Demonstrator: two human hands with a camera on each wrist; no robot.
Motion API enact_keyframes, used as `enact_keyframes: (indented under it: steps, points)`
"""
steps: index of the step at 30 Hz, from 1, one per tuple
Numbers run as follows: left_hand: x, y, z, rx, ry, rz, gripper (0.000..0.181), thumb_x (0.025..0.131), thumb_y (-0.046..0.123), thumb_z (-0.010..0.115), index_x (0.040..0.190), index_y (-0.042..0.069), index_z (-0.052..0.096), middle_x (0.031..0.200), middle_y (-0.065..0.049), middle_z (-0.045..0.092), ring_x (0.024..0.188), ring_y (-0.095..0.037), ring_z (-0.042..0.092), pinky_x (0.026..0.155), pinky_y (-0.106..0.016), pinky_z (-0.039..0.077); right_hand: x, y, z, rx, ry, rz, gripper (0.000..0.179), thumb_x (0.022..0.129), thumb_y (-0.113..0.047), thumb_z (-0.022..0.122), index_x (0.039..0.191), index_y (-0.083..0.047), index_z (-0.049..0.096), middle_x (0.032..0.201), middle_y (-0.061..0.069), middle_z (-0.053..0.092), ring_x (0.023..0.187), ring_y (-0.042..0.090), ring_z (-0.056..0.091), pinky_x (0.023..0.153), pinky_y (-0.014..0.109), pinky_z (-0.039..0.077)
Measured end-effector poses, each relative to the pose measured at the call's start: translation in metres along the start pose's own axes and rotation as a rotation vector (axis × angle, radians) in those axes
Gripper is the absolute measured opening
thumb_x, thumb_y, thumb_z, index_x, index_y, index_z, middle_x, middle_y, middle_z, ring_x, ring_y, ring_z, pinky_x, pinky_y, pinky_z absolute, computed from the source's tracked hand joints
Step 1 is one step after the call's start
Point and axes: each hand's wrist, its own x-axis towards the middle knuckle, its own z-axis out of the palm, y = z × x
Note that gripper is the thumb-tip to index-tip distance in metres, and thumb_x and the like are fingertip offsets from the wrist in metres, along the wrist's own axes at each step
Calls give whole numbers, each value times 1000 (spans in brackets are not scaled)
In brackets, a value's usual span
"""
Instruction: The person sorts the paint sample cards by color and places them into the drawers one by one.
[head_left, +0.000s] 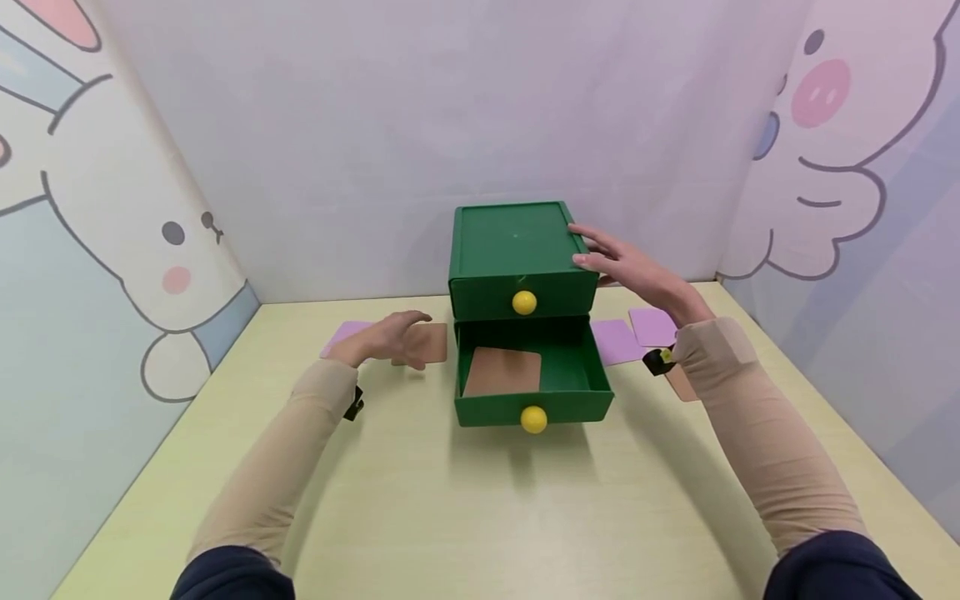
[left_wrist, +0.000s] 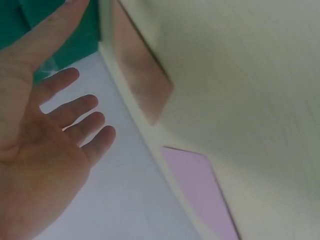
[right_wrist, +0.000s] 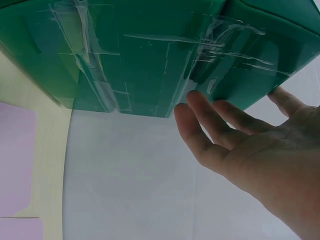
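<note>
The right hand, fingers loose, seemingly steadies the green cabinet while the left hand, fingers released, hovers by the brown card left of it, probably needing a pinch next.

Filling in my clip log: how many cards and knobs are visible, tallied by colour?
Purple cards: 3
Brown cards: 3, one partly hidden
Yellow knobs: 2
Total: 8
</note>
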Motion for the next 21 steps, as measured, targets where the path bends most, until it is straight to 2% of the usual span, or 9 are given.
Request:
enact_keyframes:
  steps: [5, 10, 18, 21]
  points:
    - [14, -11, 7, -41, -56, -72, 94, 74, 21, 84, 150, 4, 30, 153, -18, 34, 140, -36, 34, 116, -54, 28, 0, 0, 0, 3, 4, 4, 62, 99, -45, 47, 152, -44, 16, 163, -7, 8, 148, 26, 21, 110, 59, 32]
    - [16, -18, 12, -55, -70, -117, 93, 76, 23, 82, 150, 6, 30, 153, -17, 35, 139, -35, 36, 114, -54, 31, 1, -1, 2, -7, 1, 7, 62, 98, -46, 48, 151, -44, 17, 163, -1, 9, 150, 25, 17, 110, 58, 33]
    - [12, -22, 16, -42, -33, -52, 92, 77, 26, 82, 150, 4, 30, 149, -22, 39, 136, -37, 39, 113, -54, 33, 2, 0, 1, 15, -5, 8, 62, 98, -45, 49, 152, -44, 16, 164, 0, 7, 150, 26, 15, 111, 60, 30]
    - [10, -20, 17, -37, -25, -55, 93, 75, 28, 83, 149, 5, 31, 149, -20, 40, 136, -37, 40, 113, -53, 34, 1, 0, 0, 25, -4, 13, 63, 98, -46, 49, 151, -45, 16, 164, 0, 7, 150, 25, 15, 112, 60, 30]
